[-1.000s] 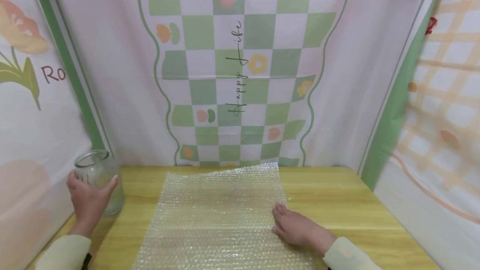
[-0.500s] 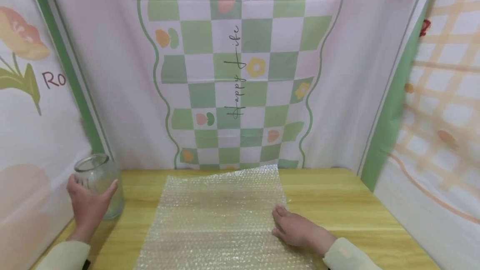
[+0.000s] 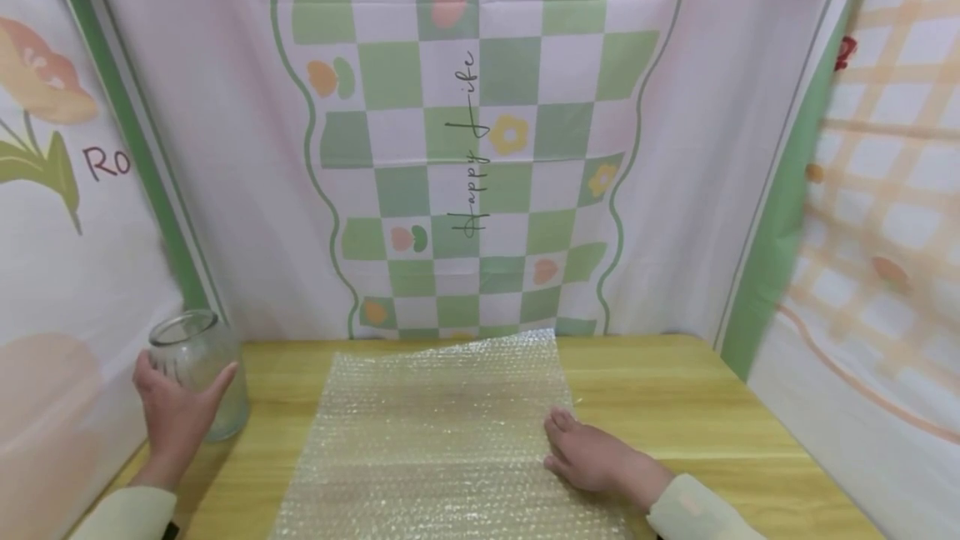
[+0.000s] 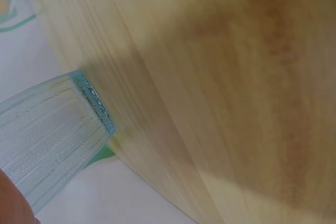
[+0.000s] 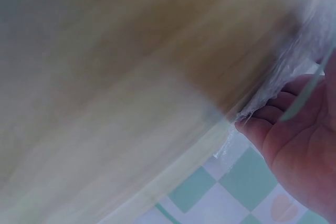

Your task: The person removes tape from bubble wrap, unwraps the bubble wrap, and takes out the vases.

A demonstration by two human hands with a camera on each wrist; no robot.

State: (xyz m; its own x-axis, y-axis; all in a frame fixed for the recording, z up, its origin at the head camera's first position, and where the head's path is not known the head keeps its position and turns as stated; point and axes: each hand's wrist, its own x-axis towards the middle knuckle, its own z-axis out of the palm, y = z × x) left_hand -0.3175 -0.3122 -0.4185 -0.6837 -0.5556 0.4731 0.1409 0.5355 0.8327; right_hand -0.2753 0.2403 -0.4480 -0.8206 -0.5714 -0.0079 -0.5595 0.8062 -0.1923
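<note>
At the left of the head view, a clear ribbed glass jar (image 3: 206,369) with a wide mouth stands upright on the wooden table. My left hand (image 3: 176,411) grips it from the near side, thumb on the right and fingers at the left, the fingertips partly hidden. In the left wrist view the base of the jar (image 4: 58,129) meets the wood. A sheet of clear bubble wrap (image 3: 427,432) lies across the middle of the table. My right hand (image 3: 592,448) rests on its right edge, fingers fairly straight; in the right wrist view the fingertips touch the wrap (image 5: 268,98).
The wooden table (image 3: 675,407) has a rounded far right corner. Behind it hangs a green and white checked cloth (image 3: 506,69). Printed cloths also hang at the left (image 3: 52,273) and right (image 3: 877,215).
The head view has tilted slightly, so the background sits a little lower. Both hands, the jar and the bubble wrap keep their places.
</note>
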